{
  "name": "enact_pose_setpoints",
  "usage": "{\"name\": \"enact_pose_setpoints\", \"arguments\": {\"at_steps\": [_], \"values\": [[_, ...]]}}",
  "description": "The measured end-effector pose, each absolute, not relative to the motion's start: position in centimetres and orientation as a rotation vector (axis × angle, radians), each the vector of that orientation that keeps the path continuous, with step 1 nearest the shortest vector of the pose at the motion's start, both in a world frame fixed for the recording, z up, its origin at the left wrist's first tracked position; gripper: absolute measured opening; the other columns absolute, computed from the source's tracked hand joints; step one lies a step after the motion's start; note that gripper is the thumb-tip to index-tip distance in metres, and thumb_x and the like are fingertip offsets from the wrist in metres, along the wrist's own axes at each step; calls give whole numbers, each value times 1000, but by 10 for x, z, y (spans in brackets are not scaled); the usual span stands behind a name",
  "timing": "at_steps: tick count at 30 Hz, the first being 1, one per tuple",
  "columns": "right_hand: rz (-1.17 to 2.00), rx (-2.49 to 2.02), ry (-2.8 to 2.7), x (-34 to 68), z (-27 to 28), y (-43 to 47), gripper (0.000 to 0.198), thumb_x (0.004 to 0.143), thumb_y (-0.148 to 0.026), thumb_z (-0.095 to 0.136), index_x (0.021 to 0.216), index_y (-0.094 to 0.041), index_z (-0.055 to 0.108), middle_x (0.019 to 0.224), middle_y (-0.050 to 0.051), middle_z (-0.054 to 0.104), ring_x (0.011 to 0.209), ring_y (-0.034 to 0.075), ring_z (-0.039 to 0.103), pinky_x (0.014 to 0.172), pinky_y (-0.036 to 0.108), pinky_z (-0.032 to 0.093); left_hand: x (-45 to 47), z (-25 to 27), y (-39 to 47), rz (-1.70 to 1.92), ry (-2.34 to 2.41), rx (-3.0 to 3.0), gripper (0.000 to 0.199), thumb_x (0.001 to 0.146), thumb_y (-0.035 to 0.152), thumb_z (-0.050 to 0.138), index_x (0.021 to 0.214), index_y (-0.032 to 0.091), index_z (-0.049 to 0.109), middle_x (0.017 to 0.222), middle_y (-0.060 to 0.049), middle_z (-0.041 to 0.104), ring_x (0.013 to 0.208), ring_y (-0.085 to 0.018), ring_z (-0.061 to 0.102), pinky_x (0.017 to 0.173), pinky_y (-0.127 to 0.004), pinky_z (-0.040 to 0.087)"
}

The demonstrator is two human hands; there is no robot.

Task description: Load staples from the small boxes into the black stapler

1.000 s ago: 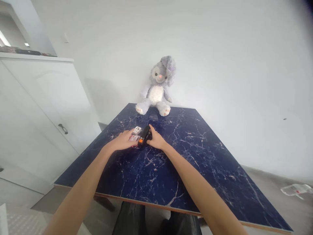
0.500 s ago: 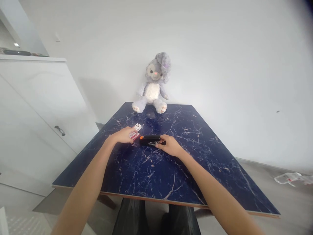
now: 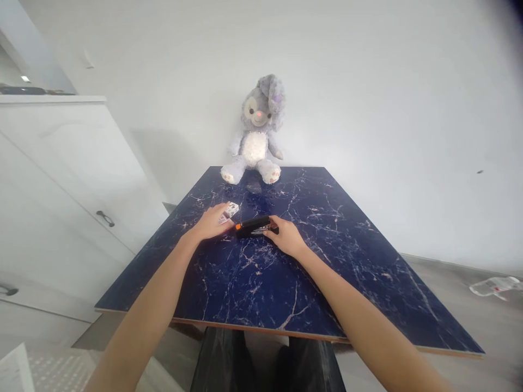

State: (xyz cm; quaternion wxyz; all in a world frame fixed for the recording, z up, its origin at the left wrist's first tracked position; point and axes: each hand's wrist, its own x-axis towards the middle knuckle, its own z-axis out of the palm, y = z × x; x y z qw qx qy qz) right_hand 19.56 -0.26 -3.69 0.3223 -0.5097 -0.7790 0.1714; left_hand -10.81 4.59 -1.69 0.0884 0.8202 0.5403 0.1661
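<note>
My right hand (image 3: 288, 236) is closed around the rear end of a black stapler (image 3: 253, 226) with an orange front tip. The stapler points left, low over the tabletop or touching it. My left hand (image 3: 210, 222) holds a small red-and-white box (image 3: 233, 209), its thumb and fingers on either side. Much of the box is hidden by that hand; its far white end with dark print shows. The stapler's orange tip is close beside my left fingertips.
The dark blue marble-patterned table (image 3: 261, 288) bears both hands. A grey plush toy (image 3: 255, 147) sits at its back edge against the wall. A white cabinet (image 3: 61, 185) stands at left. Clear plastic (image 3: 492, 286) lies on the floor at right.
The view has shifted slightly. My left hand covers more of the box's red face than before. The stapler's rear end, in my right hand, is tilted up a little.
</note>
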Motion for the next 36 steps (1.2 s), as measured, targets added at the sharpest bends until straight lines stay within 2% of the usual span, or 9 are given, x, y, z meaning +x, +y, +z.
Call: {"name": "enact_pose_setpoints", "arguments": {"at_steps": [4, 10, 17, 21, 24, 27, 30, 33, 36], "values": [[479, -1387, -2010, 195, -38, -1, 48, 86, -27, 69, 131, -25, 54, 109, 4, 73, 99, 23, 68, 90, 35, 50, -95, -20, 46, 444, 1549, 2562, 59, 91, 47, 51, 146, 26, 51, 150, -9, 50, 132, -34, 48, 109, -47, 39], [483, -1389, -2088, 197, -36, -2, 51, 89, -25, 64, 138, -24, 50, 115, 8, 71, 109, 25, 66, 96, 38, 49, -87, -16, 38, 424, 1497, 2629, 55, 89, 37, 52, 143, 27, 55, 145, -6, 56, 123, -31, 55, 107, -43, 42], [510, -1366, -2095, 198, -44, 1, 56, 89, -24, 64, 142, -23, 46, 115, 11, 68, 107, 25, 65, 96, 39, 47, -93, -8, 37, 450, 1752, 2464, 49, 87, 46, 58, 133, 31, 64, 142, -4, 59, 127, -32, 53, 110, -44, 39], [524, -1372, -2100, 198, -44, 1, 59, 89, -24, 64, 144, -23, 43, 115, 12, 67, 108, 26, 63, 96, 39, 46, -92, -8, 36, 452, 1798, 2442, 55, 85, 49, 60, 135, 26, 61, 142, -8, 58, 126, -33, 54, 107, -45, 42], [573, -1344, -2123, 199, -41, 1, 62, 88, -21, 64, 145, -22, 42, 116, 12, 67, 109, 25, 61, 95, 38, 45, -86, -7, 33, 462, 1724, 2484, 52, 86, 44, 58, 134, 24, 61, 139, -9, 60, 124, -33, 55, 106, -44, 43], [585, -1308, -2134, 202, -37, 1, 54, 85, -17, 64, 137, -22, 49, 112, 9, 68, 107, 24, 60, 92, 37, 45, -83, -4, 29, 462, 1579, 2515, 47, 84, 37, 57, 129, 25, 64, 132, -7, 65, 118, -31, 59, 102, -41, 45], [623, -1252, -2180, 207, -30, 2, 36, 82, -16, 66, 117, -21, 58, 101, 5, 69, 95, 21, 62, 85, 33, 45, -85, 5, 24, 375, 1401, 2415, 49, 80, 35, 61, 128, 26, 64, 126, -5, 68, 108, -28, 64, 94, -36, 49], [697, -1200, -2225, 214, -23, 1, 24, 78, -16, 68, 101, -21, 60, 95, 2, 69, 87, 19, 63, 79, 30, 45, -91, 15, 17, 212, 1318, 2275, 68, 74, 43, 70, 140, 31, 54, 129, -5, 65, 104, -27, 66, 88, -33, 52], [737, -1188, -2245, 219, -18, 0, 22, 76, -17, 69, 95, -21, 60, 95, 1, 69, 87, 19, 63, 77, 29, 44, -96, 20, 12, 76, 1370, 2269, 92, 68, 51, 76, 151, 37, 38, 139, -9, 56, 112, -31, 63, 88, -36, 52]]}}
